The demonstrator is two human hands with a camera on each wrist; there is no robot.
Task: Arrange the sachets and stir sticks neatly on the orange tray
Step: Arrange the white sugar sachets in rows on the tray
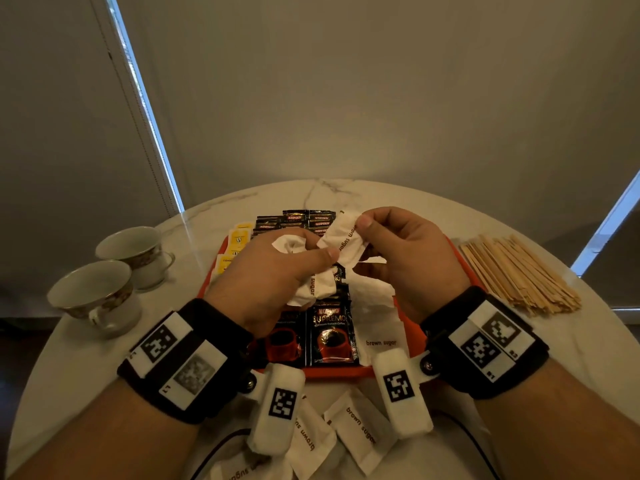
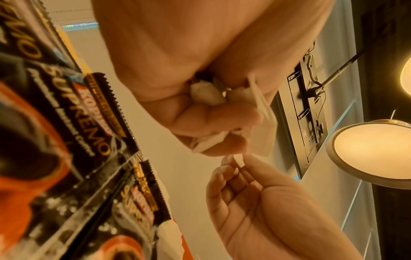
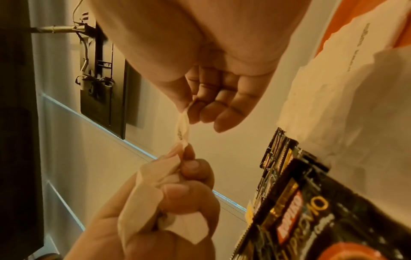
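Observation:
Both hands hover over the orange tray. My left hand grips a crumpled bunch of white brown-sugar sachets; in the left wrist view the left hand is curled round the bunch of sachets. My right hand pinches the top of one brown-sugar sachet between thumb and forefinger, and the right wrist view shows the right hand pinching that sachet, which still reaches into the bunch. The wooden stir sticks lie in a heap on the table, right of the tray.
On the tray lie black Kopiko sachets, smaller black ones at the back, yellow sachets at the back left and flat sugar sachets. Loose sugar sachets lie at the table's front. Two cups stand left.

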